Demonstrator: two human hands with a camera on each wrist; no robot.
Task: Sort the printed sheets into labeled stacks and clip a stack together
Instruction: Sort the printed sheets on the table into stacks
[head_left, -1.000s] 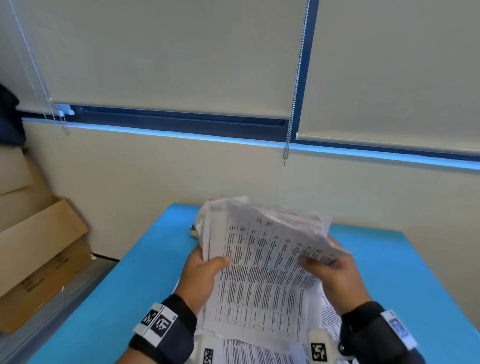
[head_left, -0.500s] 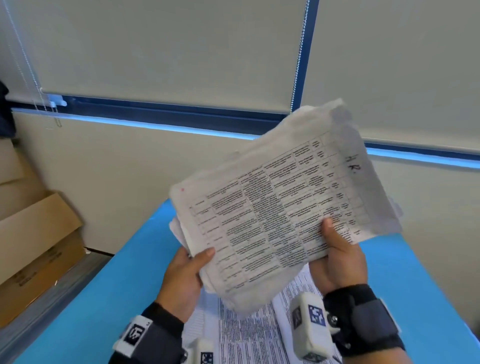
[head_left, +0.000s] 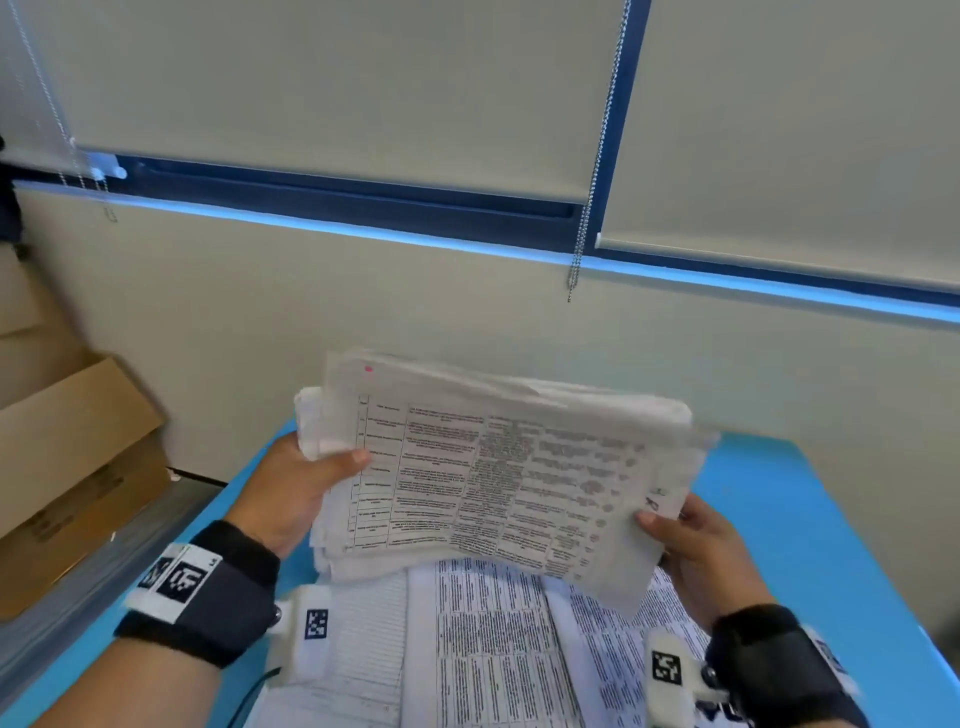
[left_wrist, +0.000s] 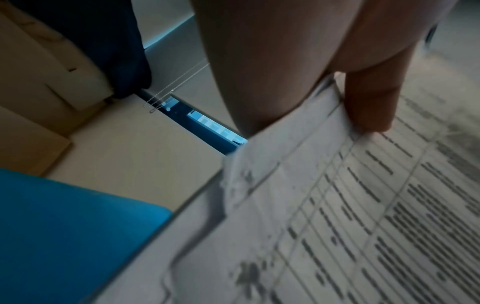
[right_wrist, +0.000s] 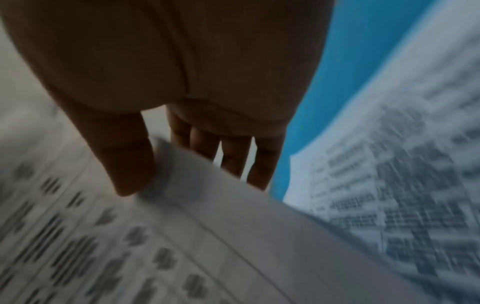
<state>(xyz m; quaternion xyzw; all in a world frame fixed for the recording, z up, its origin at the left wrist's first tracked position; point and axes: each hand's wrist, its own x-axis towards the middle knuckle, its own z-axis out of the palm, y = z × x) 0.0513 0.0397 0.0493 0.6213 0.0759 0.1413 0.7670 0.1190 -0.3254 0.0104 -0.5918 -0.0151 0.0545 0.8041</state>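
Note:
A thick stack of printed sheets (head_left: 493, 478) with table text is held in the air above the blue table (head_left: 810, 525), lying nearly level and landscape. My left hand (head_left: 291, 488) grips its left edge, thumb on top (left_wrist: 369, 107). My right hand (head_left: 691, 540) grips the right edge, thumb on top and fingers (right_wrist: 233, 156) underneath. More printed sheets (head_left: 493, 649) lie spread on the table below the stack. The held stack (left_wrist: 337, 216) fills the left wrist view and shows blurred in the right wrist view (right_wrist: 130, 246). No clip is visible.
Cardboard boxes (head_left: 67, 457) stand on the floor to the left of the table. A beige wall and window blinds with a hanging bead chain (head_left: 587, 208) lie beyond the table's far edge. Bare blue tabletop (left_wrist: 64, 236) shows left and right of the papers.
The stack, raised and tilted up to the right half a second ago, has come down and turned nearly level. Both hands kept hold and moved apart to its side edges.

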